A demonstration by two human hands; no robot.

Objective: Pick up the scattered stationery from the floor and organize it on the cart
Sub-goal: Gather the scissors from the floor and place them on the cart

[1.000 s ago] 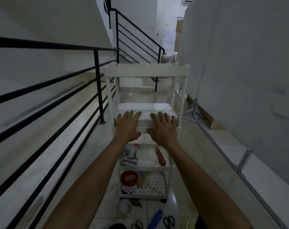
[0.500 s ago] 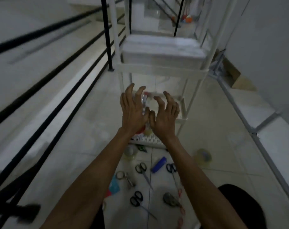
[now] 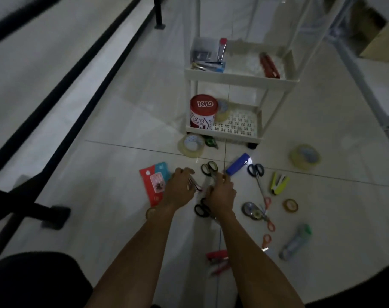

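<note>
Stationery: scattered on the tiled floor (image 3: pixel 113 134) in front of the white cart (image 3: pixel 240 82).

Right hand (image 3: pixel 221 192): low over the floor, fingers curled round the blades of the dark-handled scissors (image 3: pixel 209 168); the handles stick out past the knuckles towards the cart.
Left hand (image 3: pixel 180 185): just beside the right, fingers pinching a small silvery item (image 3: pixel 194 185). Too blurred to identify.

A second pair, the black scissors (image 3: pixel 201 210), lies on the floor partly under the right wrist. A red card packet (image 3: pixel 154 183) lies flat, touching the left hand's outer side.

Right of the hands, all on the floor:
- blue stapler (image 3: pixel 237 167)
- blue-black scissors (image 3: pixel 255 171)
- yellow stapler (image 3: pixel 278 183)
- small tape ring (image 3: pixel 290 205)
- orange-handled scissors (image 3: pixel 269 223)
- red stapler (image 3: pixel 218 258), nearest the person

One clear tape roll (image 3: pixel 191 145) rests against the cart's foot. Another, the yellowish tape roll (image 3: pixel 304 156), lies well off to the right.

Cart, lower shelf: red tin (image 3: pixel 203 112), marked KD, at the left end. Shelf above: red cutter (image 3: pixel 269 65) on the right, small items heaped on the left.

Black railing (image 3: pixel 62 90) runs along the left.
</note>
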